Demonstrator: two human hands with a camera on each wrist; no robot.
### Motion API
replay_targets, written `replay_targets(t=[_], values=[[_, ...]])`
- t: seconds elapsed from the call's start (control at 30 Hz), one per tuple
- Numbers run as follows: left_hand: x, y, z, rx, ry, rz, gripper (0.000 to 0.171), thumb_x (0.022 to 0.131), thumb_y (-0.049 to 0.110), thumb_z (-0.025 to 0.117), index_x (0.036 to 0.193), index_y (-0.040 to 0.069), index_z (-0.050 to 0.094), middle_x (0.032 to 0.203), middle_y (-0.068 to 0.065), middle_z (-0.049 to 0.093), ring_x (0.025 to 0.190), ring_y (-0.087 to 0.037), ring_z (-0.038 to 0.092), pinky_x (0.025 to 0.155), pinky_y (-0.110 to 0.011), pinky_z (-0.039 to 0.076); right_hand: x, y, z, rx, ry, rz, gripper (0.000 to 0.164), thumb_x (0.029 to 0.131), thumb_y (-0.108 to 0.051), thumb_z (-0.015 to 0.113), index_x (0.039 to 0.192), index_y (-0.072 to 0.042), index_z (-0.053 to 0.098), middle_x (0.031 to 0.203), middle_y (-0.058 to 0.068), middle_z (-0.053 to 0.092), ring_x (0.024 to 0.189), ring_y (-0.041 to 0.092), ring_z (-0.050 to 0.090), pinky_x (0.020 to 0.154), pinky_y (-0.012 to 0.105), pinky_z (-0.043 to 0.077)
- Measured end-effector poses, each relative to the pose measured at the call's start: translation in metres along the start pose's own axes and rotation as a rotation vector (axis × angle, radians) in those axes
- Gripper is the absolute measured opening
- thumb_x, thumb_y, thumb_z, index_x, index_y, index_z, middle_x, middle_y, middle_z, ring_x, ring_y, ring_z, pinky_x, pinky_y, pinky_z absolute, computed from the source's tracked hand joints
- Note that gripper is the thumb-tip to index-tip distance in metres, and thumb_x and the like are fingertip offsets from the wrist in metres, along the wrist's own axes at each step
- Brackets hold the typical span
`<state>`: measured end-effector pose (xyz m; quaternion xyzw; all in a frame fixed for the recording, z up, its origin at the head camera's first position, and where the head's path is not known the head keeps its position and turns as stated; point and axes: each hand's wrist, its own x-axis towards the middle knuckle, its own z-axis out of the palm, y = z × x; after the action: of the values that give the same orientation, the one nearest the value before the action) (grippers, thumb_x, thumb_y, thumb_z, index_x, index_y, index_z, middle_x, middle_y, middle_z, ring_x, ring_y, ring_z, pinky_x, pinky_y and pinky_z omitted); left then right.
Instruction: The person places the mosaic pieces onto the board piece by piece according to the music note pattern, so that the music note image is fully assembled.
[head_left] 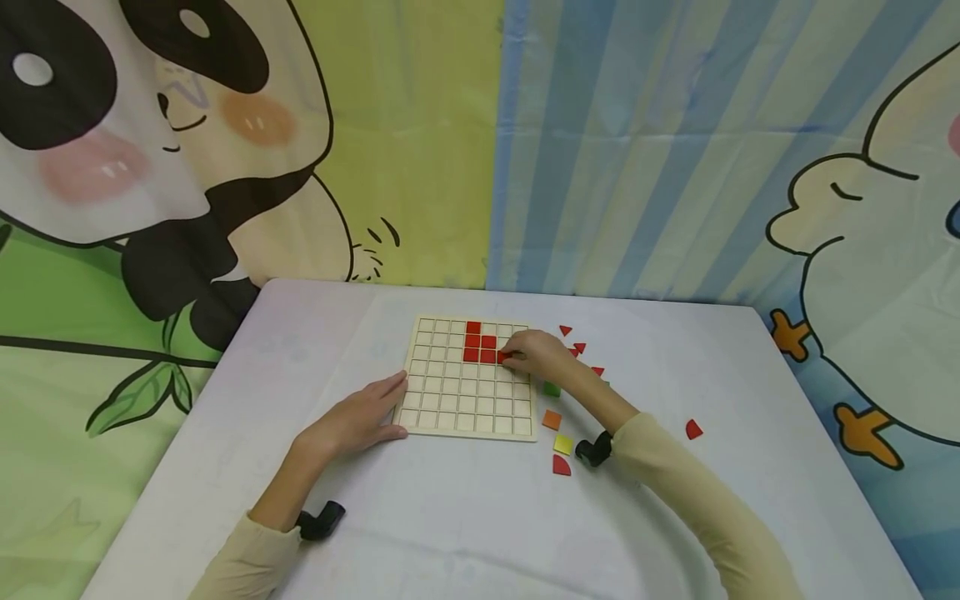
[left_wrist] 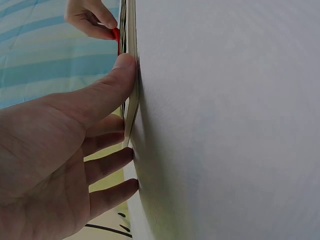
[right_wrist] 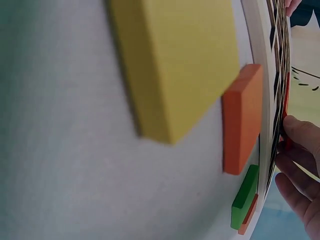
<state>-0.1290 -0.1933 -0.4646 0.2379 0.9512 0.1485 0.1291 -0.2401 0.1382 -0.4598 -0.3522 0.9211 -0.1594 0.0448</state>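
A pale wooden grid board point(head_left: 435, 392) lies on the white table. Several red square tiles point(head_left: 472, 342) fill cells in its upper middle. My right hand point(head_left: 538, 354) is over the board's right side, thumb and fingertips pinching a red tile point(head_left: 503, 357) beside the row of red ones; in the right wrist view that tile point(right_wrist: 287, 107) shows mostly edge-on, partly hidden by the fingers. My left hand point(head_left: 363, 417) rests against the board's left edge with its fingers extended. In the left wrist view, the left thumb point(left_wrist: 117, 82) touches the board's rim.
Right of the board lie a green piece point(head_left: 552, 389), an orange square point(head_left: 552, 419), a yellow square point(head_left: 562, 444) and a red quarter-round piece point(head_left: 561, 465). Several red pieces point(head_left: 566, 330) sit behind the right forearm. Another red piece point(head_left: 693, 429) lies farther right.
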Motion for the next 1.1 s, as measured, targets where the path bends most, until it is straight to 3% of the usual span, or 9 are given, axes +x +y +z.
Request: replay_targets(t=[0.43,0.7,1.1], values=[[0.0000,0.0000,-0.0001,0.005,0.006,-0.003,0.082,0.089,0.041,0.067,0.151,0.001,0.030,0.161,-0.015,0.025,0.145,-0.035,0.030,0.113,-0.050,0.034,0.0036,-0.0026,0.0018,-0.011,0.018,-0.023,0.021,0.089,-0.020,0.070,0.105,-0.006,0.075,0.105,0.009,0.073,0.098,0.024,0.068,0.086,0.036,0.056],[0.0009,-0.0009,0.0004,0.002,-0.005,-0.008,0.083,0.090,0.042,0.066,0.151,0.001,0.029,0.161,-0.014,0.023,0.146,-0.035,0.029,0.114,-0.051,0.034,0.0031,-0.0057,0.0014,-0.009,0.008,0.010,0.022,0.089,-0.020,0.070,0.106,-0.006,0.075,0.105,0.008,0.073,0.099,0.024,0.067,0.088,0.036,0.055],[0.0000,-0.0011,-0.0001,0.009,0.013,0.011,0.082,0.090,0.041,0.066,0.151,0.001,0.030,0.161,-0.015,0.025,0.145,-0.035,0.031,0.113,-0.050,0.035,-0.0001,-0.0049,0.0038,0.001,0.056,-0.008,0.022,0.088,-0.019,0.071,0.104,-0.005,0.076,0.101,0.009,0.073,0.093,0.024,0.068,0.083,0.036,0.055]])
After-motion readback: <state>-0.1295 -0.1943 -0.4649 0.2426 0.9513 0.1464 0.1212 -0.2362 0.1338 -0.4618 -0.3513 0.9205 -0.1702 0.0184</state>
